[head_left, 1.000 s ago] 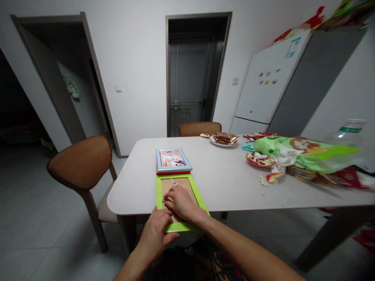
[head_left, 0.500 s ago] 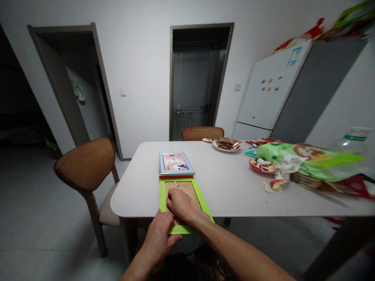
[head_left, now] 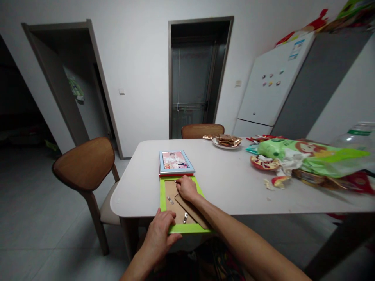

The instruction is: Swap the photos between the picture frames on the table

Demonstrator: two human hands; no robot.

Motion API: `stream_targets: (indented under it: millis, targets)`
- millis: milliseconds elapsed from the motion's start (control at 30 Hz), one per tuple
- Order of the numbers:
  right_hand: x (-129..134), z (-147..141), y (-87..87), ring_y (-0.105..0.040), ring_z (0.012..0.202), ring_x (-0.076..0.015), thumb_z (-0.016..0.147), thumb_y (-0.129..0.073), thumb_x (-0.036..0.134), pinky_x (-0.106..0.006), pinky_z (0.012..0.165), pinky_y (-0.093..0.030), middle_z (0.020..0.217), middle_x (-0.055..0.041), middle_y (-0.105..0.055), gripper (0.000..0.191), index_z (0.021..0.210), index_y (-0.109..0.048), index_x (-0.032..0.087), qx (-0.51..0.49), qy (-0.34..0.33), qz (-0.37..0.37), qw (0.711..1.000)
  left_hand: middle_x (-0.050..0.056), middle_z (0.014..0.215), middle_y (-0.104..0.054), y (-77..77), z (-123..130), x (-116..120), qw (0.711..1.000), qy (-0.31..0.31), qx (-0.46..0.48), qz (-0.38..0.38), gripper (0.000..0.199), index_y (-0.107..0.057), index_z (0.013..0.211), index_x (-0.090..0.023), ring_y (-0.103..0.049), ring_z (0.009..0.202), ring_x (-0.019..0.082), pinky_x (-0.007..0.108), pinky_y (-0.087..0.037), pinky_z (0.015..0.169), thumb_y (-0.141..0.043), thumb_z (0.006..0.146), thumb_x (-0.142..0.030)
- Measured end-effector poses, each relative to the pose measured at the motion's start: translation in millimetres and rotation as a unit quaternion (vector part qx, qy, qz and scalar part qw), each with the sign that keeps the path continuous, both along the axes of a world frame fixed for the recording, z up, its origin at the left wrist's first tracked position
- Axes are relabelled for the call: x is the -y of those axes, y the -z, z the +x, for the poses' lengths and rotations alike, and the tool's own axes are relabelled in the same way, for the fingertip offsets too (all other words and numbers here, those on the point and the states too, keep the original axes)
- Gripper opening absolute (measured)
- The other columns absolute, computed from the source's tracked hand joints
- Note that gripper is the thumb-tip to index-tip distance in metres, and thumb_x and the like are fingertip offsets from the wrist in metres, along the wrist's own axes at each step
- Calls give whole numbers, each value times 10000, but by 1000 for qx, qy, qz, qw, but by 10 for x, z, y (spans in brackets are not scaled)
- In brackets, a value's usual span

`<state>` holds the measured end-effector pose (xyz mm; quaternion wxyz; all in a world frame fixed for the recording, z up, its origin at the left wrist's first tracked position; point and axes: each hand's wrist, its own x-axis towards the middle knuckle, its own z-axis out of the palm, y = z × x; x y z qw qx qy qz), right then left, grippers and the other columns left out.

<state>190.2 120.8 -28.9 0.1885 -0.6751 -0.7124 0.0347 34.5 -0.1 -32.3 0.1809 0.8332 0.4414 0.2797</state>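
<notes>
A lime-green picture frame [head_left: 187, 228] lies back side up at the table's front edge, its near end jutting past it. Its brown backboard [head_left: 172, 210] bears small metal clips [head_left: 185, 217] and a brown stand leg [head_left: 191, 212], partly under my right forearm. My left hand [head_left: 163, 226] grips the near left corner, thumb at the front edge and fingers on top. Curled over the far end of the backboard, my right hand [head_left: 186, 188] has its fingertips closed at a metal clip they mostly hide. Just beyond lies a light-blue picture frame [head_left: 164, 168] with a pink picture, on something red.
On the white table [head_left: 225, 187] stand a plate [head_left: 224, 146] of brown packets, a pomegranate piece [head_left: 263, 162], peel scraps and a green plastic bag [head_left: 316, 154]. A wooden chair [head_left: 84, 168] stands left, another chair [head_left: 202, 131] behind the table. A fridge [head_left: 263, 82] is at the right.
My right hand has moved from the middle of the backboard to its far end, uncovering the stand leg and clips. My left hand still holds the near left corner.
</notes>
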Motion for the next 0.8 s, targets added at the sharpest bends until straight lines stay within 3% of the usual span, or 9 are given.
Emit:
stream_targets:
  millis: [167, 267, 367, 433, 500, 700, 800]
  targets:
    - [10, -46, -52, -486, 920, -235, 770, -404, 259, -344, 757, -350, 949, -85, -571, 276, 869, -662, 263, -22, -14, -21, 999, 32, 940, -593, 25, 0, -8, 1000, 6, -1, -2, 301, -491, 831, -201, -534, 911, 190, 462, -221, 990, -673, 594, -169]
    - [104, 4, -158, -510, 899, -205, 757, -429, 254, -309, 785, -356, 955, -78, -597, 297, 972, -634, 237, -31, -57, -24, 998, 29, 943, -593, 17, -20, -41, 1000, 4, 1, -4, 304, -489, 817, -199, -535, 907, 182, 450, -217, 993, -681, 583, -160]
    - [314, 156, -219, -496, 950, -185, 738, -465, 281, -284, 840, -344, 1030, -66, -580, 330, 1032, -604, 221, -56, -157, -15, 986, 18, 928, -597, -10, -43, -93, 1000, 3, 6, -6, 285, -485, 788, -199, -541, 881, 172, 437, -227, 987, -677, 583, -152]
    - [482, 275, -212, -469, 1004, -194, 691, -524, 290, -293, 872, -332, 1101, -56, -539, 296, 958, -640, 235, -69, -242, -35, 967, 15, 929, -598, -28, -44, -122, 1000, 4, 11, -7, 252, -480, 754, -199, -541, 875, 169, 425, -247, 977, -666, 591, -150]
    - [622, 359, -176, -435, 1056, -210, 635, -585, 279, -312, 899, -315, 1159, -41, -495, 245, 864, -670, 259, -71, -286, -61, 954, 18, 934, -597, -39, -31, -140, 1000, 1, 16, -7, 226, -476, 727, -198, -538, 880, 171, 414, -267, 964, -655, 597, -147]
    - [740, 321, -96, -428, 1051, -209, 679, -570, 298, -335, 889, -312, 1125, -47, -501, 142, 756, -676, 244, -82, -247, -33, 965, 8, 927, -601, -24, 5, -143, 1000, -4, 18, -5, 214, -488, 754, -207, -536, 872, 172, 431, -245, 975, -633, 606, -149]
    - [755, 292, -136, -429, 1042, -197, 667, -585, 297, -313, 884, -314, 1133, -59, -489, 208, 850, -651, 225, -87, -219, -9, 972, 9, 931, -601, -13, -3, -144, 1000, -2, 17, -1, 238, -496, 785, -208, -535, 881, 178, 437, -240, 978, -634, 601, -148]
